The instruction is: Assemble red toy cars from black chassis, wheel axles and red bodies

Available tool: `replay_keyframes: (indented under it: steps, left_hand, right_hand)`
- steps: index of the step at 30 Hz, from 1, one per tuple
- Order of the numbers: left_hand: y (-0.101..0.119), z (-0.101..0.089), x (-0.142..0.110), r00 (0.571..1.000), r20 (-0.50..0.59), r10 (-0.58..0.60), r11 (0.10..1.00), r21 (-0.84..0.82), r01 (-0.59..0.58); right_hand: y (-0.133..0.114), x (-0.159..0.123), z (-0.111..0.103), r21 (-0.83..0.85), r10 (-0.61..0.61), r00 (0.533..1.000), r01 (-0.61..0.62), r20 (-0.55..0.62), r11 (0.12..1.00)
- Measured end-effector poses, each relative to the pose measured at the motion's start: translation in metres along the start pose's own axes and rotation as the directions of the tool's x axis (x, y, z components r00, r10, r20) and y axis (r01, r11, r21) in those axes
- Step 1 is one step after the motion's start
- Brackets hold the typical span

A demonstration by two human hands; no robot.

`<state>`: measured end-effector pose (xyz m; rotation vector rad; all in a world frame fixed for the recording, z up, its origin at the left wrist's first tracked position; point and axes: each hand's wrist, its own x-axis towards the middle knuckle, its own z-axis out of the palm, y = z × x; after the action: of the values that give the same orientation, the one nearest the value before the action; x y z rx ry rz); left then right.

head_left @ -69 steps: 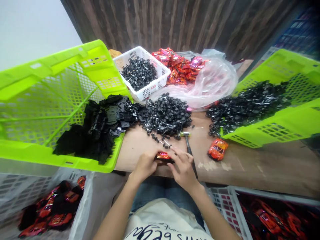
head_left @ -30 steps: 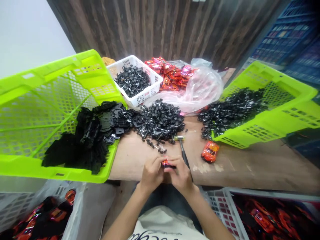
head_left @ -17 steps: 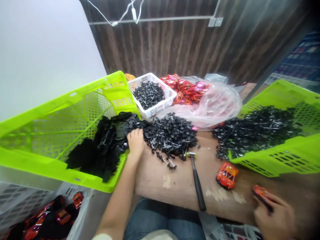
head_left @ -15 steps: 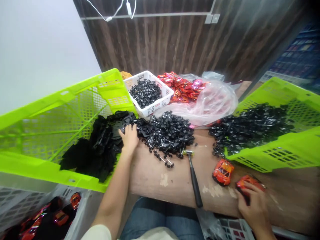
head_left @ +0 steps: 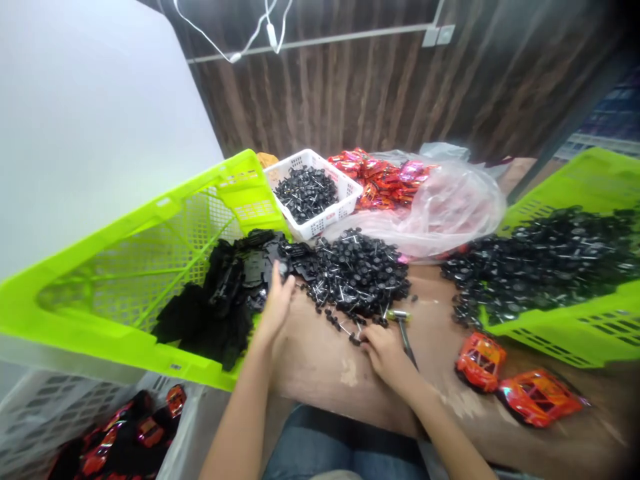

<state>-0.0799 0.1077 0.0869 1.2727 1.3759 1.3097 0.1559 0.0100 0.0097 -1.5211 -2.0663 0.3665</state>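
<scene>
My left hand [head_left: 274, 308] reaches into the heap of flat black car base plates [head_left: 225, 303] spilling from the tipped green crate; its fingers are stretched, touching the plates. My right hand [head_left: 384, 350] rests on the wooden table by the near edge of the pile of black wheel-and-axle sets [head_left: 357, 277], fingers curled over loose axles; what they pinch is hidden. A small hammer [head_left: 404, 328] lies right beside that hand. Two orange-red toy cars [head_left: 477, 361] [head_left: 540, 398] sit on the table to the right, apart from both hands.
A green crate [head_left: 125, 280] lies tipped at left, another green crate [head_left: 575, 327] with more wheels at right. A white basket [head_left: 320, 193] of wheels and a clear bag [head_left: 445, 207] with red car shells stand behind. A bin with cars [head_left: 125, 437] sits below left.
My right hand set a toy car down at the right beside the other one, then came back left to the wheel pile. My left hand stayed at the black plates.
</scene>
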Motion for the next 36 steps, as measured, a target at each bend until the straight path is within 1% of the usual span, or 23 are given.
replay_keyframes:
  steps: [1, 2, 3, 4, 5, 6, 7, 8, 9, 11, 12, 15, 18, 20, 21, 25, 28, 30, 32, 34, 36]
  left_hand:
    - [-0.006, 0.006, -0.013, 0.984, 0.112, -0.140, 0.956, -0.245, 0.164]
    - [-0.014, 0.014, -0.025, 0.939, 0.243, -0.243, 0.846, -0.422, 0.328]
    - [-0.022, 0.022, -0.036, 0.890, 0.325, -0.320, 0.712, -0.536, 0.453]
    - [-0.030, 0.032, -0.045, 0.847, 0.367, -0.385, 0.584, -0.614, 0.531]
    - [-0.037, 0.041, -0.053, 0.819, 0.369, -0.438, 0.486, -0.669, 0.562]
    - [-0.042, 0.051, -0.060, 0.809, 0.341, -0.479, 0.428, -0.714, 0.554]
    - [-0.046, 0.060, -0.065, 0.814, 0.294, -0.501, 0.408, -0.749, 0.521]
    - [-0.049, 0.068, -0.070, 0.830, 0.242, -0.502, 0.418, -0.772, 0.479]
    - [-0.050, 0.076, -0.074, 0.850, 0.197, -0.489, 0.444, -0.782, 0.437]
    - [-0.050, 0.087, -0.081, 0.886, 0.134, -0.444, 0.507, -0.778, 0.372]
    - [-0.050, 0.091, -0.084, 0.898, 0.112, -0.426, 0.537, -0.767, 0.351]
    - [-0.048, 0.097, -0.091, 0.930, 0.038, -0.365, 0.623, -0.733, 0.274]
    - [-0.048, 0.096, -0.091, 0.939, -0.053, -0.341, 0.692, -0.690, 0.212]
    - [-0.048, 0.095, -0.090, 0.934, -0.078, -0.348, 0.713, -0.668, 0.210]
    - [-0.048, 0.094, -0.090, 0.935, -0.072, -0.347, 0.718, -0.662, 0.215]
    - [-0.049, 0.095, -0.091, 0.945, -0.019, -0.326, 0.728, -0.643, 0.238]
    - [-0.051, 0.096, -0.093, 0.954, -0.012, -0.299, 0.740, -0.634, 0.224]
    - [-0.051, 0.096, -0.093, 0.955, -0.002, -0.298, 0.730, -0.645, 0.227]
    - [-0.050, 0.094, -0.091, 0.943, 0.025, -0.331, 0.706, -0.657, 0.265]
    - [-0.052, 0.091, -0.086, 0.924, 0.040, -0.381, 0.693, -0.649, 0.313]
    - [-0.058, 0.087, -0.080, 0.904, 0.048, -0.424, 0.686, -0.635, 0.355]
  right_hand:
    - [0.002, 0.000, -0.001, 0.099, 0.028, 0.999, -0.025, -0.025, 0.995]
    - [0.002, -0.002, -0.003, 0.200, 0.078, 0.995, -0.063, -0.065, 0.978]
    - [0.000, -0.005, -0.005, 0.296, 0.146, 0.983, -0.107, -0.114, 0.949]
    - [-0.004, -0.009, -0.007, 0.381, 0.227, 0.959, -0.148, -0.170, 0.913]
    - [-0.010, -0.014, -0.008, 0.448, 0.307, 0.924, -0.180, -0.229, 0.876]
    - [-0.018, -0.019, -0.009, 0.495, 0.365, 0.887, -0.192, -0.281, 0.848]
    - [-0.027, -0.022, -0.008, 0.516, 0.388, 0.863, -0.183, -0.324, 0.837]
    - [-0.036, -0.024, -0.006, 0.512, 0.376, 0.855, -0.158, -0.357, 0.845]
    - [-0.044, -0.025, -0.003, 0.486, 0.339, 0.859, -0.123, -0.385, 0.865]
    - [-0.054, -0.022, 0.005, 0.398, 0.237, 0.869, -0.051, -0.434, 0.916]
    - [-0.056, -0.020, 0.008, 0.346, 0.190, 0.867, -0.022, -0.461, 0.938]
    - [-0.056, -0.013, 0.014, 0.193, 0.065, 0.854, 0.043, -0.516, 0.980]
    - [-0.053, -0.011, 0.013, 0.082, -0.030, 0.838, 0.089, -0.546, 0.993]
    - [-0.051, -0.010, 0.011, 0.042, -0.043, 0.833, 0.080, -0.552, 0.996]
    - [-0.050, -0.010, 0.011, 0.035, -0.038, 0.840, 0.068, -0.541, 0.997]
    - [-0.043, -0.008, 0.013, 0.044, -0.009, 0.896, 0.032, -0.445, 0.999]
    - [-0.047, -0.013, 0.014, 0.026, 0.033, 0.914, -0.025, -0.405, 0.999]
    - [-0.052, -0.016, 0.009, 0.026, 0.068, 0.918, -0.063, -0.390, 0.998]
    - [-0.051, -0.009, -0.004, 0.059, 0.079, 0.917, -0.060, -0.390, 0.996]
    - [-0.039, 0.016, -0.026, 0.113, 0.067, 0.906, -0.022, -0.418, 0.993]
    - [-0.014, 0.063, -0.056, 0.142, 0.091, 0.891, -0.030, -0.445, 0.989]
